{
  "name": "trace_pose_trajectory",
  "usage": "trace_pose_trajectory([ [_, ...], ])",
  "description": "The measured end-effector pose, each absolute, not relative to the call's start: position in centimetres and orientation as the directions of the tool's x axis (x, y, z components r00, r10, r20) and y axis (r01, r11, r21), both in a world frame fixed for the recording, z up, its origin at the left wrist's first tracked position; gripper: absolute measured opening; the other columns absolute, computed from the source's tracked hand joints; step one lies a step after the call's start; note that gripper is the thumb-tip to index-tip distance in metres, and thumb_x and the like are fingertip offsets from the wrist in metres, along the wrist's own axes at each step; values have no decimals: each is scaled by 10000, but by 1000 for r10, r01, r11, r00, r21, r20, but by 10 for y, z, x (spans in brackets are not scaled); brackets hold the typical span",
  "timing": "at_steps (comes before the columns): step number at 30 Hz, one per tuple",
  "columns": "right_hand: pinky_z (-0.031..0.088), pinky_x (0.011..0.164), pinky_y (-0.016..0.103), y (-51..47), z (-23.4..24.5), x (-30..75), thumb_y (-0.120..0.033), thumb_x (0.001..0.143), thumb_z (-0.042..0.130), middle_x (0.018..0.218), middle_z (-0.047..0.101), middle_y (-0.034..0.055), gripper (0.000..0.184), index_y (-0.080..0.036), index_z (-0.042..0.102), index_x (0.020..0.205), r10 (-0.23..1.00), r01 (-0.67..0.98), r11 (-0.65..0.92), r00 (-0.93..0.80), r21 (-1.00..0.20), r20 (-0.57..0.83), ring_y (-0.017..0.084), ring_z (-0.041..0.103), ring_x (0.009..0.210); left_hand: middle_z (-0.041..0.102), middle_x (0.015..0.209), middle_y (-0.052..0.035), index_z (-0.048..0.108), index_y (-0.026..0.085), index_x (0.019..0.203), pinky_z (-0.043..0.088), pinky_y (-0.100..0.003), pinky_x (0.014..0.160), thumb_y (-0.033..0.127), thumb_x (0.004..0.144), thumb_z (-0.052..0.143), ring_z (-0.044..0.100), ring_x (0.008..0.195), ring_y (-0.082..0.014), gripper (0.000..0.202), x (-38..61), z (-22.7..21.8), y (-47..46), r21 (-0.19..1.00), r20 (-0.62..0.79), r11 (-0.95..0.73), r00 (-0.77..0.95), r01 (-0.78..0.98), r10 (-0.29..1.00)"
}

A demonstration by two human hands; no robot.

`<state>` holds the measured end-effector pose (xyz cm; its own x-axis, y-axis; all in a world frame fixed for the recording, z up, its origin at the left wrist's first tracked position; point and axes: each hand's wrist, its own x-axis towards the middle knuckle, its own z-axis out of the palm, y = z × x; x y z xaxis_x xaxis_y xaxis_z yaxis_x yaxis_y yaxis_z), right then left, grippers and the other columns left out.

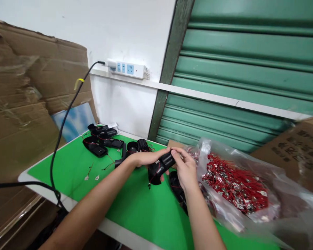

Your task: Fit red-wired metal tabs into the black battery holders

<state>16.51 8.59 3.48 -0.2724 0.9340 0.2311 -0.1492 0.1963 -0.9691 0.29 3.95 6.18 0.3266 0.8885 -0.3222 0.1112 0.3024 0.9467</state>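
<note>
Between my two hands is a black plastic housing (pixel 158 171), hollow side up, with a thin red wire running along it. My left hand (pixel 151 157) supports it from the left and beneath; some of its fingers are hidden under the part. My right hand (pixel 184 166) grips the upper right end, thumb on top. Whether a small piece is pinched there I cannot make out. Below my right wrist lies another black housing (pixel 176 189) with a red wire. More black housings (pixel 95 146) lie to the left, several with red wires attached.
A clear plastic bag (pixel 250 225) full of red wires with metal ends (pixel 234 184) takes up the right of the green tabletop (pixel 135 215). A black cable (pixel 65 121) rises at left to a power strip (pixel 127 68). Cardboard (pixel 21 104) stands left, a carton (pixel 297 146) right.
</note>
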Motion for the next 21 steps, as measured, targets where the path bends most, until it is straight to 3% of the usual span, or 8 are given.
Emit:
trace_pose_trajectory([
  [2,541,718,310,87,33,164,-544,728,801,928,736,59,428,-199,728,972,939,-170,216,-234,-962,252,204,671,836,720,662,-114,740,132,791,534,-287,628,905,844,298,671,603,-199,892,8,53,38,942,-332,320,428,101,841],
  [3,555,771,322,87,33,164,-535,740,792,987,734,64,441,-206,716,1024,940,-181,228,-217,-957,265,212,682,907,724,670,-113,735,124,804,529,-270,619,918,829,310,667,595,-185,901,9,47,38,958,-273,286,395,28,877],
  [5,571,826,334,86,33,163,-544,779,756,1108,710,80,492,-225,672,1144,944,-195,234,-188,-952,270,223,683,1017,734,695,-113,734,101,869,523,-246,611,943,797,333,672,604,-171,936,11,37,37,967,-148,191,238,-169,960],
  [8,595,746,318,82,34,162,-620,838,678,1216,664,110,538,-238,619,1212,947,-171,181,-235,-969,218,235,679,1041,763,799,-117,709,88,1103,563,-270,680,931,805,355,721,706,-198,962,8,25,38,916,-29,-23,-121,-401,992],
  [12,585,586,296,76,31,157,-701,841,653,1205,633,114,630,-250,553,1269,888,-191,94,-427,-977,168,216,695,863,781,976,-112,582,117,1351,594,-338,852,842,875,410,752,895,-231,884,3,19,39,840,64,-278,-425,-465,903],
  [17,606,607,316,70,26,152,-602,766,806,1233,623,85,677,-282,532,1296,850,-208,112,-487,-972,202,174,695,747,768,1077,-118,517,115,1408,586,-343,923,718,968,388,737,1019,-231,758,4,19,37,809,80,-312,-433,-499,898],
  [21,515,515,259,71,31,157,-686,892,610,1056,685,84,530,-205,660,1107,851,-225,143,-470,-964,236,158,648,692,763,1022,-128,570,93,1362,600,-327,845,664,998,347,749,924,-232,712,4,29,34,801,-17,-161,-291,-577,957],
])
